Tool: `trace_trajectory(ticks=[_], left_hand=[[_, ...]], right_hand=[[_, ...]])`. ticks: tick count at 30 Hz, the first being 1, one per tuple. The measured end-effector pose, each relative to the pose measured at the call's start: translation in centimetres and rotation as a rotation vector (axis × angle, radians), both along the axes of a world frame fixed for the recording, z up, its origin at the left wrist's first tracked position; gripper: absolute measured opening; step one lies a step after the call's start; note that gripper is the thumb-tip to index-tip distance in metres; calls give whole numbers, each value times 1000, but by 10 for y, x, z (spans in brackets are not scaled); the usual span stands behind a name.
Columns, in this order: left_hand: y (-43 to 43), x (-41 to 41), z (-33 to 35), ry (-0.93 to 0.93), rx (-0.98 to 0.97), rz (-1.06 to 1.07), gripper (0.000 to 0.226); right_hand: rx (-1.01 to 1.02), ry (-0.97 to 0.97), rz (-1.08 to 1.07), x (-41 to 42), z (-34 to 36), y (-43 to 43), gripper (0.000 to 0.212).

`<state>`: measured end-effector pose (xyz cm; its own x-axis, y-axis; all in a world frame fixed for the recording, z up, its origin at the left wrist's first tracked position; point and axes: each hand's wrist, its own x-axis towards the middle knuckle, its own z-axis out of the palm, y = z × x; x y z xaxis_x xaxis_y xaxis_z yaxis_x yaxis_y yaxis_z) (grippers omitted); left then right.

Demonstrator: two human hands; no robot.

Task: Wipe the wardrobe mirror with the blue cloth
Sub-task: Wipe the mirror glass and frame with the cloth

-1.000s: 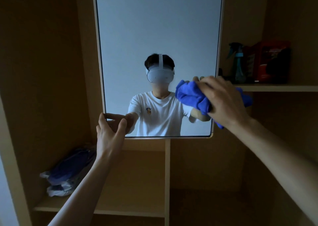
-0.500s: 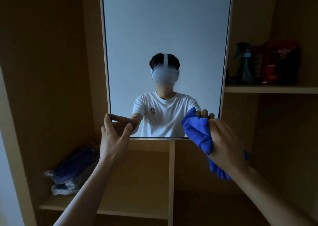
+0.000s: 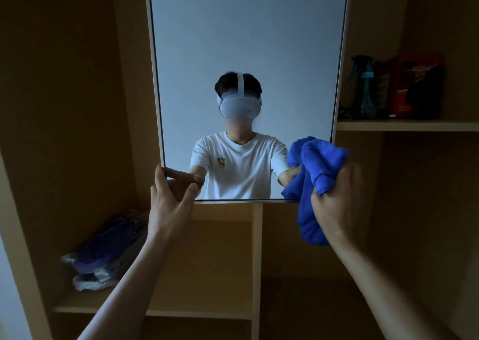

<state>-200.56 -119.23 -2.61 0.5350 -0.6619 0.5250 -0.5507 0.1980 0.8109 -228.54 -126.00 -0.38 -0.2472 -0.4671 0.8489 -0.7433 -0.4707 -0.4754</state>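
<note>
The wardrobe mirror (image 3: 246,41) hangs upright in the middle of the wooden wardrobe and reflects a person in a white T-shirt. My left hand (image 3: 169,199) grips the mirror's lower left corner, thumb on one side and fingers on the glass. My right hand (image 3: 337,202) is closed around a bunched blue cloth (image 3: 315,173) at the mirror's lower right corner. The top of the cloth lies against the glass near the right edge, and its tail hangs below the mirror's bottom edge.
A shelf (image 3: 407,125) to the right of the mirror holds a teal spray bottle (image 3: 364,88) and a red package (image 3: 414,85). On the lower left shelf (image 3: 103,304) lies a dark blue bag in plastic wrap (image 3: 103,254). A vertical divider (image 3: 256,262) stands below the mirror.
My right hand with the cloth swept down from mid-height on the mirror's right edge to below its bottom edge, then rose a little to the lower right corner. The left hand stayed on its corner.
</note>
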Motion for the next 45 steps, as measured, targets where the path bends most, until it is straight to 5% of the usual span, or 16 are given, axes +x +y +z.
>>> trace_trajectory(ticks=[5,9,17,23,27,33,37,41,45], left_hand=[[-2,1,-2,-7,-21,-6,85],[-2,5,-3,-7,-41,-24,80],[0,18,-6,87,-65,-139,61],[2,27,-5,260,-153,-259,55],[7,31,-4,503,-129,-316,72],[5,24,-5,474,-146,-312,75],[3,19,-8,287,-126,-197,80],[3,13,-6,194,-123,-127,52],[5,11,-7,163,-121,-119,50]], right_hand=[[-60,-70,-2,19,-3,1,45],[-96,-71,85,53,-15,1,25],[-35,48,145,150,-16,22,43],[-67,167,141,224,-12,43,32],[-34,253,55,248,-18,41,52],[-97,358,225,222,-9,36,37],[-88,393,297,180,-3,30,36],[-102,294,228,131,6,18,38],[-1,212,175,78,8,6,23]])
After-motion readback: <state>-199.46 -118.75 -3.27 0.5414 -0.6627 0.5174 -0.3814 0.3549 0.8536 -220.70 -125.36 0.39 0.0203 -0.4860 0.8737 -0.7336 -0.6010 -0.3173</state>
